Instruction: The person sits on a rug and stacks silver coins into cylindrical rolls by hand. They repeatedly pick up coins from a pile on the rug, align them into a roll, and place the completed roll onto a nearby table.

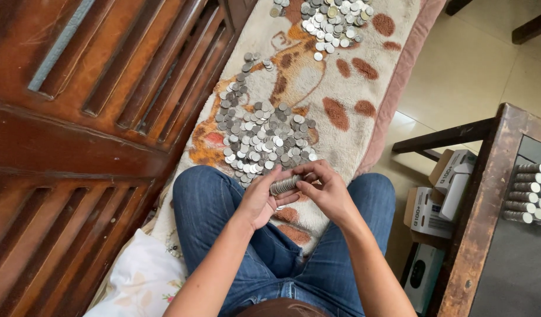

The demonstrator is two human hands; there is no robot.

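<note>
Hands meet at centre frame over denim knees: left hand (260,198) and right hand (326,191) both grasp a short roll of coins (284,185) lying sideways between them. Just beyond, a loose coin heap (264,138) sprawls on the patterned cushion (341,111); another pile (335,20) sits at top centre. Finished coin rolls (532,194) lie on the table, right edge.

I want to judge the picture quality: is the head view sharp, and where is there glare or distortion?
Head view: soft, even daylight; the stack of coins between the left hand and right hand is sharp, as is the coin pile. Mild glare lies on the floor tiles. Wide-angle distortion bends the wooden backrest and table edge.
</note>
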